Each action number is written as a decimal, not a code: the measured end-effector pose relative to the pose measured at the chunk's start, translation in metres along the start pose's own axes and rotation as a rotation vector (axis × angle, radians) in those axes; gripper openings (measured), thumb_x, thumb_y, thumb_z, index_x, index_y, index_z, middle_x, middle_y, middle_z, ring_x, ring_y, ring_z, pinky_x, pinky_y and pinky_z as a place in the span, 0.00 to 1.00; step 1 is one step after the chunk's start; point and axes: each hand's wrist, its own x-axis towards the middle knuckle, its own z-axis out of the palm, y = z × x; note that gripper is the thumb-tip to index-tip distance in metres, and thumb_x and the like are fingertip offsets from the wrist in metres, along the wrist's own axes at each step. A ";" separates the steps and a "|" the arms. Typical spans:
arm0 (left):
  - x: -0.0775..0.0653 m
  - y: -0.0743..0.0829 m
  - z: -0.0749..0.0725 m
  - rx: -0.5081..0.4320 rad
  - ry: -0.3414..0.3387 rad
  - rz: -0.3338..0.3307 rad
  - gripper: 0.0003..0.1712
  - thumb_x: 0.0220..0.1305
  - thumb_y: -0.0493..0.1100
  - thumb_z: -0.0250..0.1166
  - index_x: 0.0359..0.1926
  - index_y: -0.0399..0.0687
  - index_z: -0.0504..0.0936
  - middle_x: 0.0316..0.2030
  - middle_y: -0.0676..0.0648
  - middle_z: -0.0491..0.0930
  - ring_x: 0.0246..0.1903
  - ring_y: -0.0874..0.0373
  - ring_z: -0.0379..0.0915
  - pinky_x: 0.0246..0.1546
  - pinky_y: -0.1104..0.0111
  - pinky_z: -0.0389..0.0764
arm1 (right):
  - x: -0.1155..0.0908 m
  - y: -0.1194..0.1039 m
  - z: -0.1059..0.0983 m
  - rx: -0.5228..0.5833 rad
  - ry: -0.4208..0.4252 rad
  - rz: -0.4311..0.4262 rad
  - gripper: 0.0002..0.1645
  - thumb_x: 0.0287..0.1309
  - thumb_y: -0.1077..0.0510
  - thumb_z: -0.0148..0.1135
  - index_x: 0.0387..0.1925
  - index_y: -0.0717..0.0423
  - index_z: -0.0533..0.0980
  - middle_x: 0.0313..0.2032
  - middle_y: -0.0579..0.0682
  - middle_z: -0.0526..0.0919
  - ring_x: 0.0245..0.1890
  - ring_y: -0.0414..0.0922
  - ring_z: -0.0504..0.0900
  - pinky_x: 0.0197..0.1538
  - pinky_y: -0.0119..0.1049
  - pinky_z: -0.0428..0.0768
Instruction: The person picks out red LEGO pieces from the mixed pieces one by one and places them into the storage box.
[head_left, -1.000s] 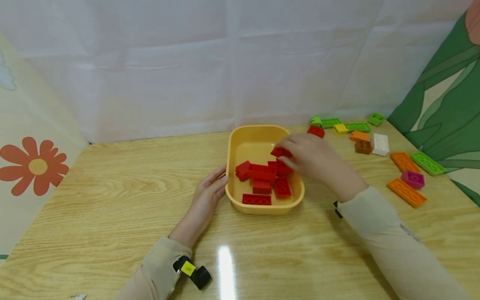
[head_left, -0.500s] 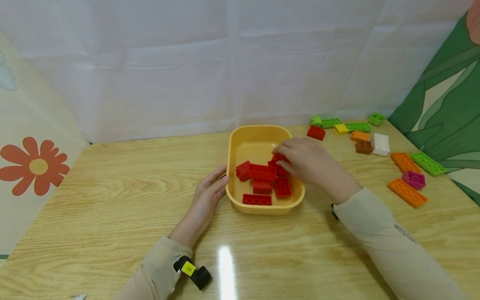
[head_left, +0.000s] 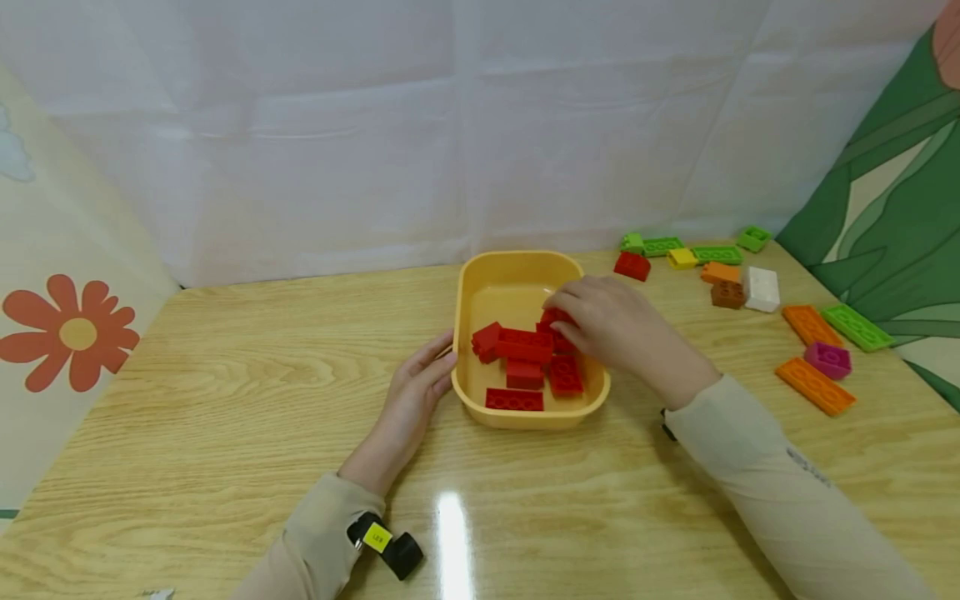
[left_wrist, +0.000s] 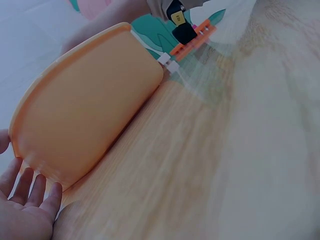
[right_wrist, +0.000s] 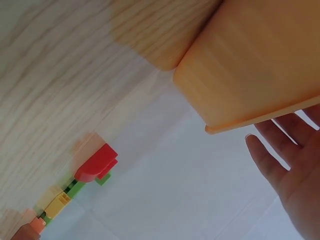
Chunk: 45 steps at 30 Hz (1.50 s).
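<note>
A yellow plastic tub (head_left: 498, 304) stands on the wooden table with several red toy building bricks in its near half. My left hand (head_left: 408, 396) rests against the tub's left side; in the left wrist view its spread fingertips (left_wrist: 56, 190) touch the outer wall. Over the right rim reaches my right hand (head_left: 611, 325), fingers and thumb pinching a red toy brick (head_left: 553, 317) low among the others, mostly hidden by the fingers. A long red brick (head_left: 525, 344) lies beside it. The tub wall hides the fingertips in the right wrist view.
Outside the tub, a red brick (head_left: 632, 266) lies at the back. Green, yellow, brown and white bricks (head_left: 761, 289) spread to its right. Orange plates (head_left: 815, 386), a magenta brick (head_left: 827, 360) and a green plate (head_left: 857, 327) lie at the right edge. A white cloth (head_left: 315, 142) hangs behind.
My right hand has lowered the red brick from above the tub's right side down onto the other red bricks, then stayed almost still. My left hand has not moved.
</note>
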 end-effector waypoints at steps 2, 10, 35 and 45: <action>0.000 0.000 0.000 0.005 -0.002 0.005 0.28 0.67 0.39 0.52 0.67 0.37 0.64 0.69 0.39 0.63 0.64 0.50 0.62 0.70 0.54 0.63 | 0.000 0.000 0.000 -0.005 0.014 -0.005 0.13 0.54 0.54 0.64 0.41 0.54 0.80 0.40 0.53 0.85 0.41 0.51 0.79 0.47 0.49 0.81; 0.000 0.000 0.000 -0.004 -0.001 -0.001 0.28 0.67 0.38 0.52 0.67 0.36 0.63 0.69 0.39 0.63 0.64 0.50 0.62 0.70 0.55 0.63 | 0.000 0.000 0.001 -0.011 0.037 -0.016 0.13 0.54 0.55 0.63 0.41 0.55 0.81 0.40 0.53 0.85 0.41 0.51 0.79 0.47 0.49 0.81; 0.000 0.001 0.001 -0.014 -0.008 -0.024 0.28 0.66 0.40 0.54 0.66 0.38 0.65 0.68 0.41 0.65 0.63 0.52 0.64 0.69 0.55 0.63 | -0.003 0.033 -0.006 0.014 0.095 0.068 0.14 0.55 0.57 0.61 0.43 0.60 0.80 0.43 0.60 0.85 0.45 0.56 0.79 0.49 0.55 0.80; -0.001 0.001 0.003 -0.014 -0.016 -0.013 0.28 0.66 0.40 0.54 0.66 0.38 0.66 0.68 0.40 0.64 0.63 0.51 0.64 0.69 0.55 0.64 | 0.007 0.054 -0.007 0.028 -0.017 0.194 0.17 0.59 0.57 0.58 0.48 0.60 0.77 0.49 0.63 0.82 0.49 0.59 0.77 0.51 0.58 0.79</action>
